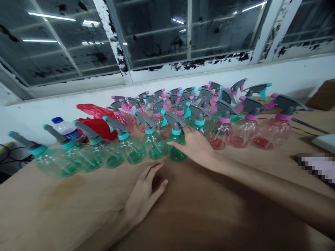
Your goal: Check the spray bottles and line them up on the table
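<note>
My right hand [195,148] is wrapped around a green spray bottle [176,153] with a grey and turquoise trigger head, which stands upright on the table. Thumb on the near side, fingers behind it, partly hidden. My left hand [145,191] rests over the wooden table [104,209] in front of the row, fingers curved and apart from the thumb, holding nothing. Closest to it are another green spray bottle [154,148] and one more green bottle [134,153]. Pink spray bottles [242,134] with pink collars continue the front row to the right.
Several more spray bottles [158,108] crowd behind the front row. A red plastic bag [98,127] and a blue-capped bottle [65,129] lie at the back left. A cardboard box [323,96] is at the far right, and a wall with windows [157,35] rises behind.
</note>
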A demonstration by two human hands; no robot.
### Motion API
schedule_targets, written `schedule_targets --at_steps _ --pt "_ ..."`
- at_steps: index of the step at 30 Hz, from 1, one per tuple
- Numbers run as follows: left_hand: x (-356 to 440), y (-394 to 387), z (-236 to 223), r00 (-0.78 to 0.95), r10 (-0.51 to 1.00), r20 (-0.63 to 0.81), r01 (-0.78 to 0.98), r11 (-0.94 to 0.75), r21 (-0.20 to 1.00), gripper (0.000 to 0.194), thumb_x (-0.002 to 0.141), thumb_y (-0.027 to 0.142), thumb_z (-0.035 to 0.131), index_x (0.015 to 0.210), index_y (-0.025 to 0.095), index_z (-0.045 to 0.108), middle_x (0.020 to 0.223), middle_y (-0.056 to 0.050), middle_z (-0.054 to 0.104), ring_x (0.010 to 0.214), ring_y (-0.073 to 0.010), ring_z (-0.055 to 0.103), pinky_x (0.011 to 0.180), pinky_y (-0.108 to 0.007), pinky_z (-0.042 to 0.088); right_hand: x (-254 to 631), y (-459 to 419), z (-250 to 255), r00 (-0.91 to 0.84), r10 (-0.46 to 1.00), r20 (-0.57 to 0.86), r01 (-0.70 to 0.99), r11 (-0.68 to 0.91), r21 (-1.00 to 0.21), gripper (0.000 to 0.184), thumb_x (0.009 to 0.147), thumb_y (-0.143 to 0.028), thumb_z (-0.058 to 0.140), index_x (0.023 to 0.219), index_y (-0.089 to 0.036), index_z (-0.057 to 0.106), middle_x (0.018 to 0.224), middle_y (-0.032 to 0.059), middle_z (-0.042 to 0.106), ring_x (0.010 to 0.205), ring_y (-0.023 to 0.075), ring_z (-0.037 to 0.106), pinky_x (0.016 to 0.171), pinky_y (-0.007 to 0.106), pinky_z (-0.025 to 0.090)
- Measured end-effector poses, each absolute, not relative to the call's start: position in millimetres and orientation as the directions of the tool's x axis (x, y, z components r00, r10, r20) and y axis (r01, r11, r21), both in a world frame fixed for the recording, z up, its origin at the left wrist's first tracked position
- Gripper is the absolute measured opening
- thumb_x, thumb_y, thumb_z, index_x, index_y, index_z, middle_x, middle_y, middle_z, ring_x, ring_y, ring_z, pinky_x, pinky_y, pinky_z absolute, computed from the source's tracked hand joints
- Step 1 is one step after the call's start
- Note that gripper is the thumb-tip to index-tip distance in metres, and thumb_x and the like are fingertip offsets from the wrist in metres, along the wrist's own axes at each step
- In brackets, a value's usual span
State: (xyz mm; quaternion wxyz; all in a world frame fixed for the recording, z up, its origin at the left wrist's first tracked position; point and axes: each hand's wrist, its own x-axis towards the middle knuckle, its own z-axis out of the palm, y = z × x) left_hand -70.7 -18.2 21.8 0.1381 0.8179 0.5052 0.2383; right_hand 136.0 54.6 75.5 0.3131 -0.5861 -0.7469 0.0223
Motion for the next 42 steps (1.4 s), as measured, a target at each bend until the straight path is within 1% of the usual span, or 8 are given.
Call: schedule_targets --at_steps 8,12,19,23,28,33,39,42 --pt "-40 -12 23 0.401 0.878 0.262 0.642 -0.473 0.603 0.080 0.086 0.041 0.062 0.146 0.024 0.013 0.150 -0.013 0.028 0.136 -0.0304 0.031 0.108 -0.051 0.030 155 -2 77 -0.171 0.886 0.431 0.892 0.325 -0.314 0.059 0.081 -0.059 0.055 0.113 -0.010 0.062 0.103 0.0186 0.067 0.084 0.0357 0.067 0.060 0.044 0.052" --pt "-20 -19 19 0.486 0.829 0.275 0.557 -0.537 0.633 0.087 0.080 0.043 0.070 0.146 0.024 0.016 0.146 -0.012 0.035 0.134 -0.0304 0.036 0.106 -0.049 0.035 169 -32 81 -0.221 0.890 0.398 0.890 0.351 -0.292 0.055 0.080 -0.064 0.051 0.104 -0.017 0.067 0.106 0.0157 0.066 0.082 0.0328 0.067 0.061 0.044 0.052" --pt "-2 -39 13 0.539 0.804 0.251 0.491 -0.543 0.681 0.086 0.075 0.045 0.076 0.142 0.030 0.025 0.137 -0.009 0.047 0.125 -0.0331 0.046 0.099 -0.052 0.043 201 -47 83 -0.254 0.884 0.393 0.767 0.432 -0.474 0.050 0.072 -0.070 0.057 0.090 -0.024 0.065 0.100 0.0078 0.067 0.095 0.0304 0.062 0.076 0.045 0.051" --pt "7 -39 15 0.578 0.777 0.250 0.440 -0.555 0.706 0.085 0.074 0.041 0.078 0.142 0.030 0.027 0.140 -0.007 0.043 0.130 -0.0302 0.041 0.105 -0.049 0.038 209 -40 84 -0.298 0.877 0.376 0.510 0.480 -0.714 0.054 0.071 -0.055 0.070 0.115 -0.028 0.055 0.115 0.0040 0.063 0.103 0.0247 0.061 0.081 0.038 0.052" --pt "18 -35 15 0.603 0.759 0.246 0.397 -0.553 0.732 0.088 0.072 0.040 0.080 0.142 0.026 0.028 0.136 -0.010 0.047 0.125 -0.0313 0.046 0.103 -0.049 0.041 201 -36 87 -0.266 0.879 0.396 0.189 0.450 -0.873 0.042 0.073 -0.039 0.072 0.112 -0.029 0.059 0.104 -0.0002 0.068 0.081 0.0178 0.066 0.068 0.030 0.054" --pt "24 -31 15 0.601 0.764 0.234 0.407 -0.545 0.733 0.092 0.067 0.038 0.084 0.140 0.023 0.032 0.133 -0.012 0.051 0.122 -0.0341 0.049 0.100 -0.051 0.044 196 -31 90 -0.240 0.895 0.376 0.166 0.419 -0.893 0.029 0.076 -0.039 0.068 0.101 -0.026 0.061 0.098 0.0002 0.068 0.066 0.0156 0.063 0.066 0.033 0.053" --pt "27 -23 18 0.602 0.768 0.219 0.442 -0.549 0.710 0.097 0.064 0.038 0.085 0.141 0.018 0.030 0.138 -0.016 0.046 0.127 -0.0347 0.043 0.103 -0.050 0.040 194 -24 89 -0.160 0.892 0.422 0.235 0.450 -0.861 0.015 0.081 -0.033 0.064 0.093 -0.025 0.061 0.096 0.0006 0.068 0.093 0.0199 0.063 0.081 0.033 0.050" --pt "24 -12 17 0.658 0.725 0.202 0.501 -0.622 0.602 0.106 0.062 0.047 0.085 0.144 0.019 0.024 0.142 -0.017 0.041 0.129 -0.0362 0.041 0.104 -0.053 0.036 197 -18 86 -0.179 0.882 0.437 0.223 0.468 -0.855 0.013 0.083 -0.035 0.062 0.091 -0.025 0.060 0.088 0.0005 0.065 0.082 0.0184 0.062 0.079 0.034 0.049"
